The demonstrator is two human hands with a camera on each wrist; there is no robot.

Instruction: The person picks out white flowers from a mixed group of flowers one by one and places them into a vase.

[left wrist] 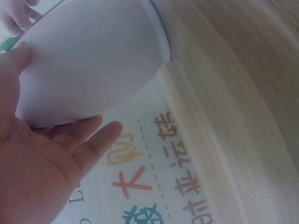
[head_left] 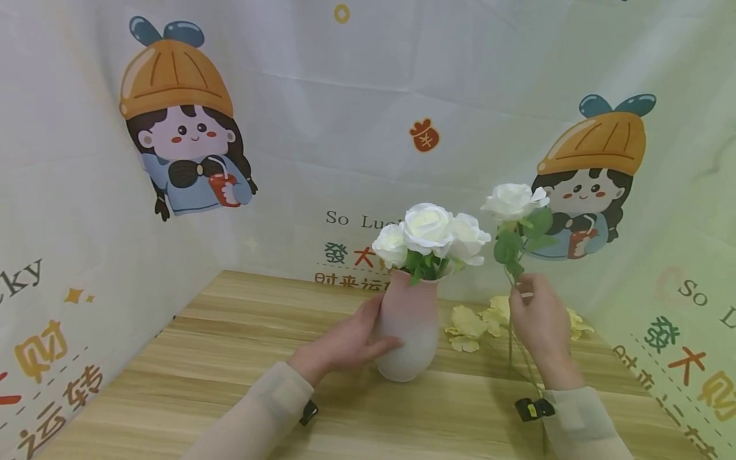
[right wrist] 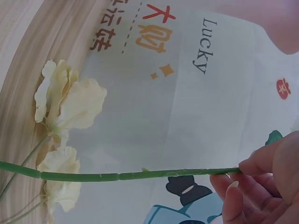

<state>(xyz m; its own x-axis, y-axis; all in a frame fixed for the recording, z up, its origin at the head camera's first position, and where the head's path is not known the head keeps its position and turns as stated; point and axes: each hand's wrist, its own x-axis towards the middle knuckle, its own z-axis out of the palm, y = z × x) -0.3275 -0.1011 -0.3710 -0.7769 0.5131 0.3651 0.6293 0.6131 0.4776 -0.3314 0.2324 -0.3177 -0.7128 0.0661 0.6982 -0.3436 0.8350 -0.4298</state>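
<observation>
A vase point(head_left: 408, 326), pink at the top and white below, stands upright on the wooden table with several white roses point(head_left: 428, 229) in its mouth. My left hand point(head_left: 359, 335) holds the vase from its left side. In the left wrist view the thumb lies on one side of the white vase wall point(left wrist: 93, 60) and the fingers reach behind it. To the right of the vase, my right hand point(head_left: 540, 319) pinches the stem of a single white rose point(head_left: 514, 201) below its green leaves. The long green stem point(right wrist: 145, 174) extends past the fingertips in the right wrist view.
Pale yellow flowers point(head_left: 468, 322) lie on the table point(head_left: 241, 345) behind my right hand, partly hidden by it. A printed cloth point(head_left: 322, 140) with cartoon figures and lettering hangs behind the table and along both sides.
</observation>
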